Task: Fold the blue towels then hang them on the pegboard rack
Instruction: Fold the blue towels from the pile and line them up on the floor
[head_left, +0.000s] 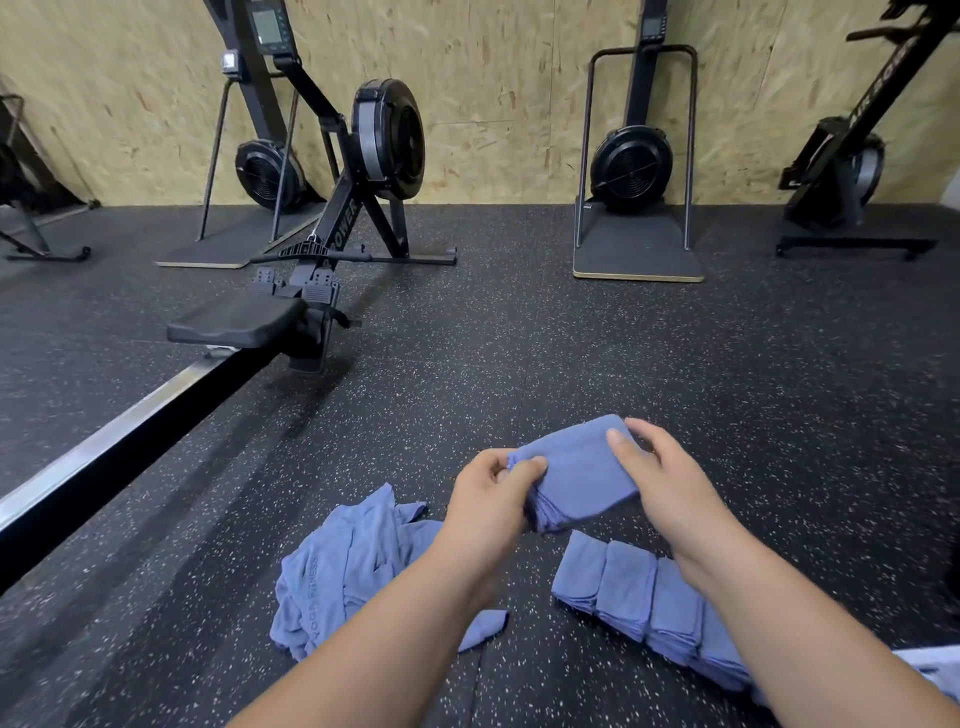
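Folded blue towel is pinched at both ends by left hand and right hand; edges are best squared before joining the folded row below the grip.

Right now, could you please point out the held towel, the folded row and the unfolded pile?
held towel (576, 478): head view, top face.
folded row (626, 584): head view, second towel.
unfolded pile (332, 571): head view, crumpled middle.

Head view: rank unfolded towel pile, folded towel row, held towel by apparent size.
1. unfolded towel pile
2. folded towel row, partly hidden by the right forearm, so rank unsure
3. held towel, clearly smallest
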